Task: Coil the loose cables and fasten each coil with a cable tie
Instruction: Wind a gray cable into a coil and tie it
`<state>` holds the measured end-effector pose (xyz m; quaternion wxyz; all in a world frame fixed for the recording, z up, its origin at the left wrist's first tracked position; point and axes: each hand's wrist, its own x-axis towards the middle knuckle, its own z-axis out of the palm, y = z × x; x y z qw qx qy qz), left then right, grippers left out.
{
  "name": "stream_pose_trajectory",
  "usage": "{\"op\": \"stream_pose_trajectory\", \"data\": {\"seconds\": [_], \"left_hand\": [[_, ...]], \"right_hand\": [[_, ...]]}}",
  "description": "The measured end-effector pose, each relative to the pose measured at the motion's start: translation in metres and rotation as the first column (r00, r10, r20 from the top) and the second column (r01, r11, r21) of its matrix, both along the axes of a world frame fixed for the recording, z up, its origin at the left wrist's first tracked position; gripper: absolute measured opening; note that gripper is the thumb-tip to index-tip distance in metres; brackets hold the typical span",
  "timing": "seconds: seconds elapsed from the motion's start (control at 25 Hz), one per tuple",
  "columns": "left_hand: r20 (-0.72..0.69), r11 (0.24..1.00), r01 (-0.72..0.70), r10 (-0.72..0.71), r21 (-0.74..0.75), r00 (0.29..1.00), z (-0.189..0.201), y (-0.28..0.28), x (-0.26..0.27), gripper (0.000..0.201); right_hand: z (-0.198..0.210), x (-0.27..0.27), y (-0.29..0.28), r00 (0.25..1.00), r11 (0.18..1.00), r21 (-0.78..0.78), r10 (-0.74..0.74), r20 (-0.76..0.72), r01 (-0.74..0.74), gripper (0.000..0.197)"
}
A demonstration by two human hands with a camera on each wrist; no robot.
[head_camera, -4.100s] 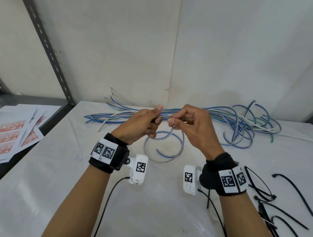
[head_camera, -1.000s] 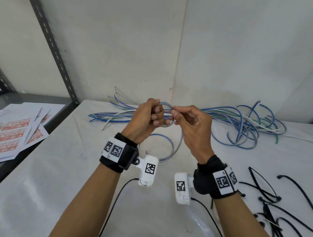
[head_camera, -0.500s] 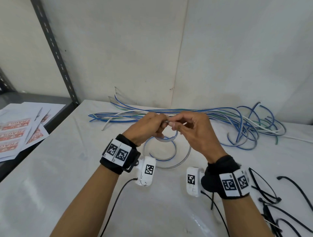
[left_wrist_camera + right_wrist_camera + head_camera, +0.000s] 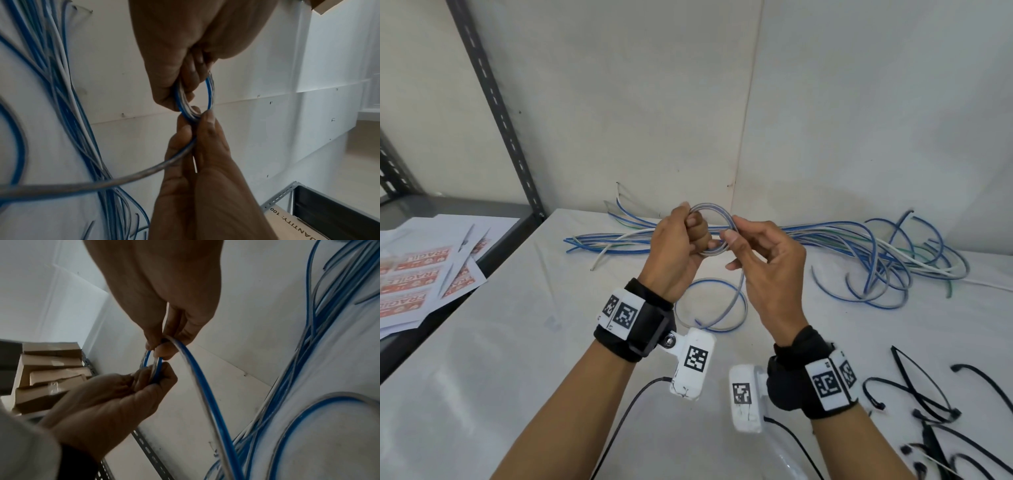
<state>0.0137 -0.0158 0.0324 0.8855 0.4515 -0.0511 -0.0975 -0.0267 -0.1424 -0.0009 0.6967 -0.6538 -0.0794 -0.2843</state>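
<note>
My left hand (image 4: 693,236) grips a small coil (image 4: 710,231) of clear, blue-cored cable, held up above the white table (image 4: 517,359). My right hand (image 4: 732,245) pinches the same cable at the coil's right side. The loose tail (image 4: 736,291) drops to a loop (image 4: 709,308) lying on the table. In the left wrist view, the left fingers (image 4: 185,84) curl through the coil (image 4: 208,95) and the right hand (image 4: 205,146) pinches below it. The right wrist view shows the right fingertips (image 4: 162,350) on the cable (image 4: 205,394), close to the left hand (image 4: 123,394). Black cable ties (image 4: 928,394) lie at the right.
A pile of loose blue, white and green cables (image 4: 859,253) stretches along the wall behind my hands. Printed "FRAGILE" sheets (image 4: 414,284) lie on a lower shelf at the left, beside a slotted metal upright (image 4: 493,102). Cardboard boxes (image 4: 51,369) show in the right wrist view.
Half a second ago both hands were low near the table with the cable between them. They have risen, and a fresh turn of cable now arches over the left hand.
</note>
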Motion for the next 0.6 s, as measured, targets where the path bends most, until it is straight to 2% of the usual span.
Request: {"op": "stream_pose_trajectory", "data": {"seconds": [0.08,0.2,0.28,0.36,0.48,0.6], "left_hand": [[0.005,0.993,0.094,-0.095,0.068,0.996,0.001,0.007,0.002,0.042],[0.012,0.918,0.231,-0.248,0.321,0.969,0.003,0.015,0.001,0.044],[0.064,0.843,0.2,-0.266,0.499,0.962,0.002,0.015,-0.002,0.044],[0.13,0.829,0.144,-0.251,0.54,0.959,0.001,0.013,-0.005,0.047],[0.163,0.888,0.081,-0.172,0.452,0.972,0.004,0.016,-0.003,0.05],[0.174,0.939,0.029,-0.094,0.344,0.98,0.009,0.021,-0.001,0.045]], "right_hand": [[0.004,0.001,-0.011,1.0,0.999,-0.05,0.018,0.005,-0.018,0.013],[0.008,0.0,-0.027,0.996,0.959,-0.273,0.066,-0.059,-0.08,0.012],[0.008,-0.001,-0.03,0.992,0.918,-0.38,0.081,-0.091,-0.11,0.014],[0.009,-0.001,-0.03,0.995,0.905,-0.417,0.063,-0.078,-0.09,0.014],[0.013,-0.002,-0.028,0.994,0.948,-0.307,0.06,-0.094,-0.087,0.009],[0.018,-0.005,-0.024,0.924,0.962,-0.066,0.235,-0.302,-0.267,0.04]]}}
